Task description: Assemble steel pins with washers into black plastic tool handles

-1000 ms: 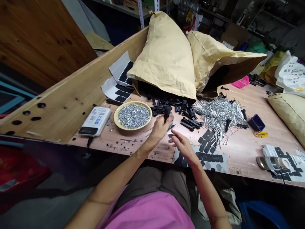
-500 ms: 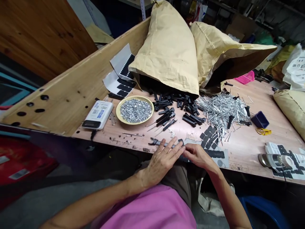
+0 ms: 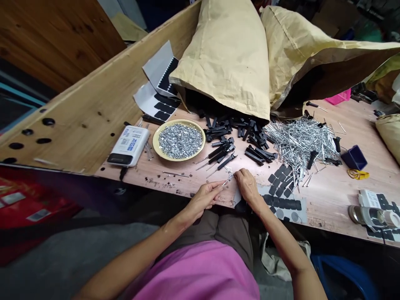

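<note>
My left hand (image 3: pixel 204 198) is closed at the table's front edge, with the bright tip of a thin metal rod (image 3: pixel 224 183) sticking out from its fingertips. Whatever else lies inside that grip is hidden. Fingers bent down and pressed together, my right hand (image 3: pixel 247 186) touches the tabletop beside a small scatter of metal nuts or washers (image 3: pixel 229 171); what it pinches, if anything, cannot be made out. Just beyond lie several black fork-ended handles (image 3: pixel 226 161) with metal rods. A yellow bowl (image 3: pixel 155 151) full of small shiny metal rings or nuts stands to the left.
A heap of metal rods (image 3: pixel 303 141) lies right of a pile of black handles (image 3: pixel 256 154). Sheets of black stickers (image 3: pixel 284 203) lie by my right forearm. Large paper sacks (image 3: pixel 231 62) stand behind, a white device (image 3: pixel 129 146) at left, a glass jar (image 3: pixel 370 214) at right.
My left hand has gone from lying flat over a black fork-ended handle to gripping a rod. My right hand has moved forward to the small metal pieces. The view has shifted slightly.
</note>
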